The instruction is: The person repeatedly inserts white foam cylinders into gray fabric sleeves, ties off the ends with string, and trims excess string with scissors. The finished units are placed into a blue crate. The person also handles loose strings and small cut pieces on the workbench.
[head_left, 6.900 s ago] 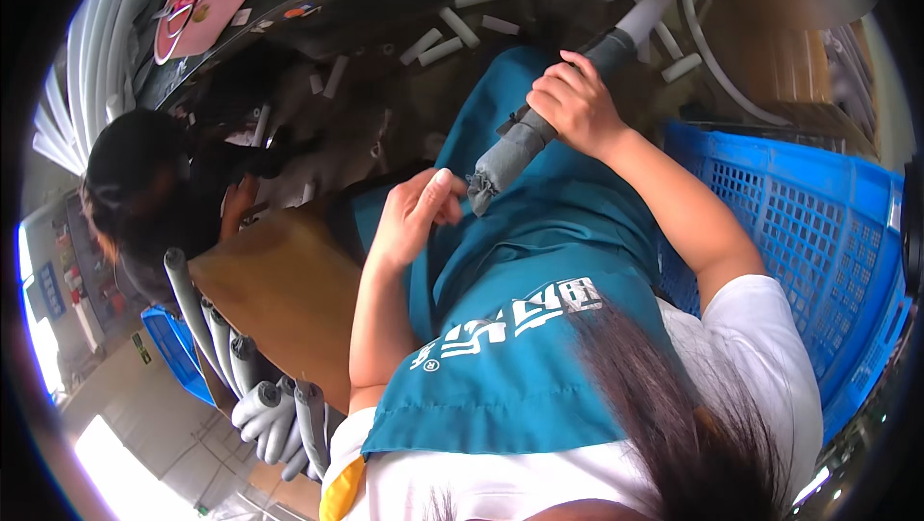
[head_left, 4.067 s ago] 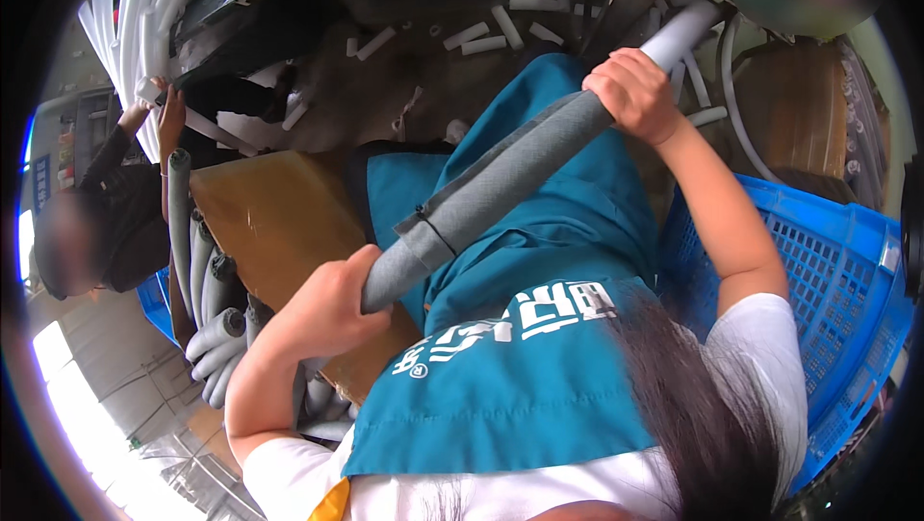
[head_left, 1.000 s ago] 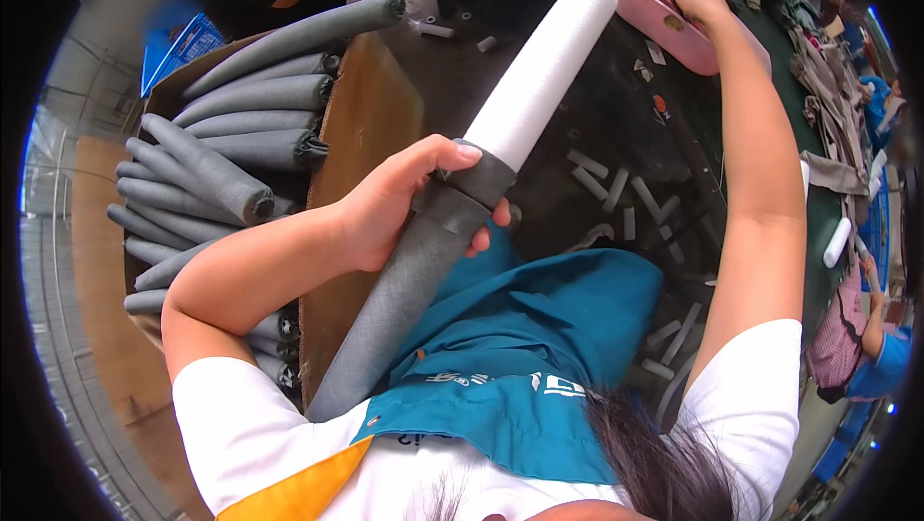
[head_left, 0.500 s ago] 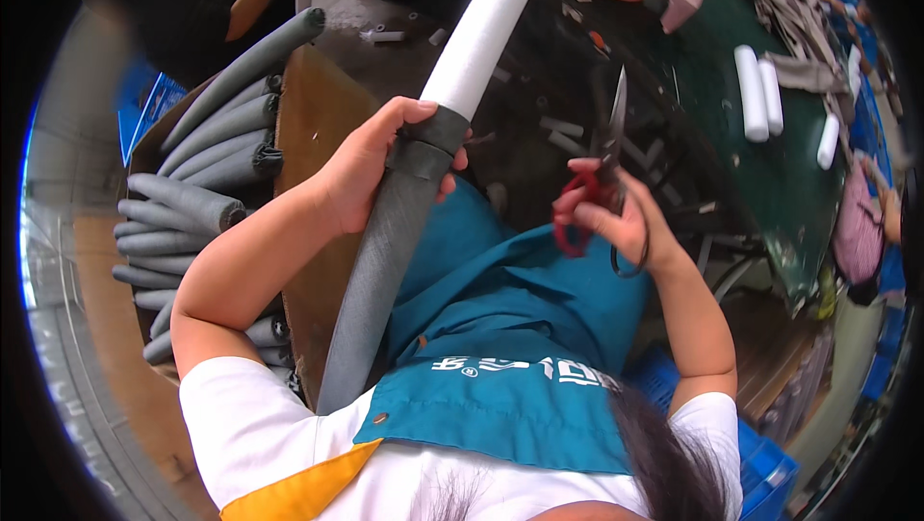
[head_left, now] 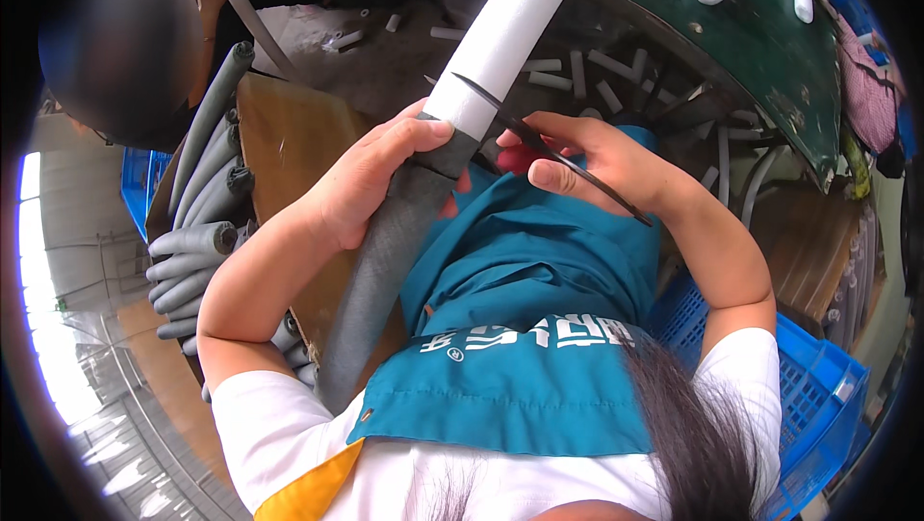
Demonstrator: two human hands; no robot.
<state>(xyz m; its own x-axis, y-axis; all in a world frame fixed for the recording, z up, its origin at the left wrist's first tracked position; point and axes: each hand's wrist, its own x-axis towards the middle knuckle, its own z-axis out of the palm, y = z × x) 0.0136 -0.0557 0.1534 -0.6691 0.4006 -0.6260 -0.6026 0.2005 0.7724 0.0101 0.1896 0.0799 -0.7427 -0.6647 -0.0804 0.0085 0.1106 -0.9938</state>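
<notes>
Scissors (head_left: 521, 128) in right hand (head_left: 608, 160), fingers clamped on red handle (head_left: 519, 157), blade (head_left: 475, 89) across white tube (head_left: 520, 25) just above gray cloth (head_left: 385, 252) wrapped around it. Tube and cloth in left hand (head_left: 361, 184), fingers clamped tight, beside blue-green apron (head_left: 525, 271). Nearby, gray rolls (head_left: 192, 239) in brown box (head_left: 289, 117).

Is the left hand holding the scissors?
No, the right hand holds the scissors across the white rod, while the left hand grips its grey wrap.

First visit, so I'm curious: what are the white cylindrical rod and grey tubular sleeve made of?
The white cylindrical rod is probably matte foam, from its faintly grained surface; the grey tubular sleeve seems dull cloth, from its fine mottled texture.
</notes>
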